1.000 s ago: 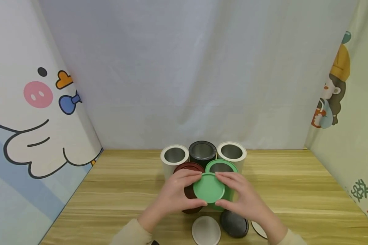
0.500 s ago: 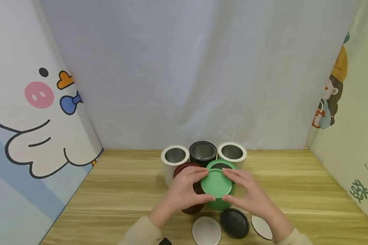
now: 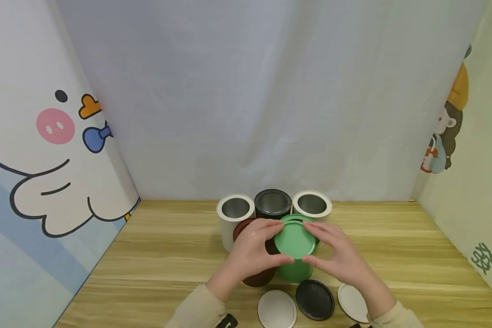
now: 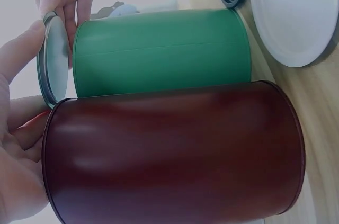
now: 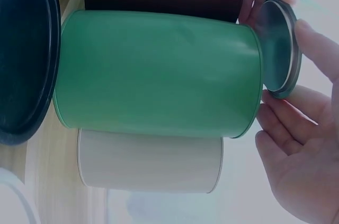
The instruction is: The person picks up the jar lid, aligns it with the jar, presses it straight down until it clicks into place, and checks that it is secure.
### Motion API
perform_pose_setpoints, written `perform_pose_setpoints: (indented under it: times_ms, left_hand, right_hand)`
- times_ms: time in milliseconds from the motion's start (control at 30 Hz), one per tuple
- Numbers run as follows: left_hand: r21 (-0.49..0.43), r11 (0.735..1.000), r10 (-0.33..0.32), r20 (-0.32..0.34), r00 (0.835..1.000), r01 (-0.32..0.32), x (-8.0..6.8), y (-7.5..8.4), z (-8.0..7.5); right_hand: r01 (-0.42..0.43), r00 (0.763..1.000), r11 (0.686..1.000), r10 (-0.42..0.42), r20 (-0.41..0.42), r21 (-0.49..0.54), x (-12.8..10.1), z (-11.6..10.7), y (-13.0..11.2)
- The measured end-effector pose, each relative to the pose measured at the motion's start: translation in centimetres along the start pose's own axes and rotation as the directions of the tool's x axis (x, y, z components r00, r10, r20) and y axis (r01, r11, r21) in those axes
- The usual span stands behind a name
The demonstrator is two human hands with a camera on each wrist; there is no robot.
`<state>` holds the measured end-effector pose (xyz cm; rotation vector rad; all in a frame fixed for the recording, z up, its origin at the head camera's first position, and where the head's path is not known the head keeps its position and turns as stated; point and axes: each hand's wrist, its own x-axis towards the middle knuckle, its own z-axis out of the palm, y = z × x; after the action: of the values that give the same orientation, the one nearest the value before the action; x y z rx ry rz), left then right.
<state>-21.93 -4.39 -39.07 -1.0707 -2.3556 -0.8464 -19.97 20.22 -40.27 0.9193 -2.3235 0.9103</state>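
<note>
Both hands hold a round green lid (image 3: 295, 238) by its rim, just above the mouth of the green can (image 3: 296, 270). My left hand (image 3: 266, 248) pinches the lid's left edge and my right hand (image 3: 331, 249) its right edge. In the left wrist view the lid (image 4: 53, 57) hangs slightly off the green can's (image 4: 159, 52) open end, tilted and not seated. The right wrist view shows the same small gap between lid (image 5: 280, 46) and can (image 5: 159, 73). A dark red can (image 3: 257, 276) stands touching the green one on its left, partly hidden by my left hand.
Behind stand two open white cans (image 3: 235, 214) (image 3: 312, 205) and an open black can (image 3: 272, 203). A white lid (image 3: 276, 310), a black lid (image 3: 315, 299) and another white lid (image 3: 352, 302) lie on the wooden table (image 3: 393, 255) at the near edge. Printed panels wall in both sides.
Both hands have carried the green lid away from me and to the right, from in front of the dark red can to just over the green can's mouth.
</note>
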Motion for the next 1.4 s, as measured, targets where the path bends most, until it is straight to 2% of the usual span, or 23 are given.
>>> perform_pose_setpoints:
  times_ms: [400, 700, 1000, 1400]
  left_hand:
    - [0.021, 1.000, -0.021, 0.056, 0.998, 0.019, 2.2, -0.1, 0.3]
    - [0.060, 0.998, -0.029, 0.085, 0.996, 0.024, 3.4, -0.2, 0.6]
    - [0.107, 0.992, -0.077, 0.153, 0.985, 0.061, 4.1, -0.5, 1.0]
    - [0.124, 0.991, -0.074, 0.222, 0.972, 0.047, 4.3, -1.1, 1.2]
  right_hand:
    - [-0.033, 0.999, 0.999, 0.034, -0.024, 0.015, 0.4, -0.7, 1.0]
    - [-0.068, 0.998, 0.997, 0.068, -0.001, 0.032, 0.8, -1.1, 1.7]
    - [-0.107, 0.993, 0.994, 0.107, 0.044, -0.002, 1.1, -1.1, 2.2]
    - [-0.123, 0.986, 0.992, 0.124, 0.112, -0.016, 1.2, -0.9, 2.7]
